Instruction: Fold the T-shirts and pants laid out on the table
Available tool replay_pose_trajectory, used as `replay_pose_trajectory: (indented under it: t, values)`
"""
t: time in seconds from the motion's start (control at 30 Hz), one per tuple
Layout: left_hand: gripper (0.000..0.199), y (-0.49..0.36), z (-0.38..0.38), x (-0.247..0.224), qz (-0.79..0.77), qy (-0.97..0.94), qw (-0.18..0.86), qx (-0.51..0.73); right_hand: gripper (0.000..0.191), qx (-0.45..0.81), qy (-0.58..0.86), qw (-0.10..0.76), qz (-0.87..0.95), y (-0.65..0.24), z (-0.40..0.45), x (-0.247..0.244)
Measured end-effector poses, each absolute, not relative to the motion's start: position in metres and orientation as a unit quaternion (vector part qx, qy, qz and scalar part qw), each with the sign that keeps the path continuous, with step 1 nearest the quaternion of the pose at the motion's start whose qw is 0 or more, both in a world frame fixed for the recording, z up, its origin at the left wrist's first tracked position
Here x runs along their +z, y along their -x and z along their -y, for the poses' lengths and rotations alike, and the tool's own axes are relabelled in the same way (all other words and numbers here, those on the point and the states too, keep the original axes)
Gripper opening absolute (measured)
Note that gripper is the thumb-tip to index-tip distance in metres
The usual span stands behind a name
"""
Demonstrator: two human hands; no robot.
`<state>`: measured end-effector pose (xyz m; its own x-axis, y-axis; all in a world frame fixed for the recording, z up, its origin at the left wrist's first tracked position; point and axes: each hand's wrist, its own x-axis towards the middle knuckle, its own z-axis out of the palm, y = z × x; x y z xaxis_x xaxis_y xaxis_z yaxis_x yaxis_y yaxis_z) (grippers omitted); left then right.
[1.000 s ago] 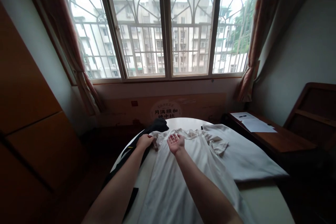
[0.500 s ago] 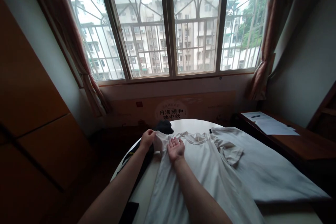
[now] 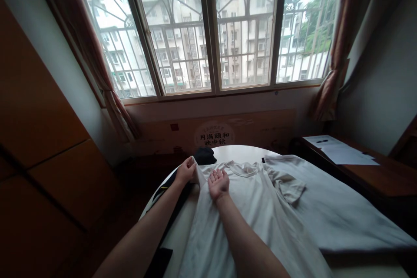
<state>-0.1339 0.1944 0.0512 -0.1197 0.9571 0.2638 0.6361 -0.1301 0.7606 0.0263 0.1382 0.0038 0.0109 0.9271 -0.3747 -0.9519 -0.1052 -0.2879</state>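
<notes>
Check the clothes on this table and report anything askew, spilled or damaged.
The sleeve on the right of the white shirt looks rumpled, while the shirt's middle lies flatter. No spill or damage shows.

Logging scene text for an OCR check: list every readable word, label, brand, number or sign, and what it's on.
"月满颐和", on the round emblem of the wall panel.
"映中秋", same emblem, line below.
Emblem's arched top line: too small to read.
Red square on the panel: any characters too small to read.
Papers: nothing legible.
Shirt: no text made out.
</notes>
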Motion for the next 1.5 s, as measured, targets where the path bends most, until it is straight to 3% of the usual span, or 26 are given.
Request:
replay_pose_trajectory:
  t: [0.1, 0.63, 0.77, 0.93, 1.23, 1.5]
  values:
    - [0.065, 0.132, -0.193, 0.044, -0.624, -0.657, 0.188, 0.38, 0.04, 0.707, 0.239, 0.665, -0.024, -0.026, -0.137, 0.005]
    - [0.097, 0.174, -0.171, 0.064, -0.606, -0.693, 0.237, 0.311, 0.036, 0.709, 0.24, 0.663, -0.022, -0.025, -0.139, 0.005]
    - [0.078, 0.177, -0.166, 0.065, -0.621, -0.696, 0.23, 0.278, 0.035, 0.71, 0.237, 0.663, -0.022, -0.024, -0.138, 0.006]
    - [0.017, 0.176, -0.156, 0.072, -0.646, -0.703, 0.171, 0.244, 0.033, 0.71, 0.237, 0.663, -0.017, -0.024, -0.138, 0.005]
    - [0.025, 0.174, -0.137, 0.072, -0.696, -0.686, 0.14, 0.162, 0.032, 0.713, 0.239, 0.659, -0.017, -0.025, -0.139, 0.004]
    - [0.005, 0.171, -0.134, 0.067, -0.683, -0.695, 0.155, 0.162, 0.028, 0.712, 0.243, 0.659, -0.019, -0.024, -0.139, 0.006]
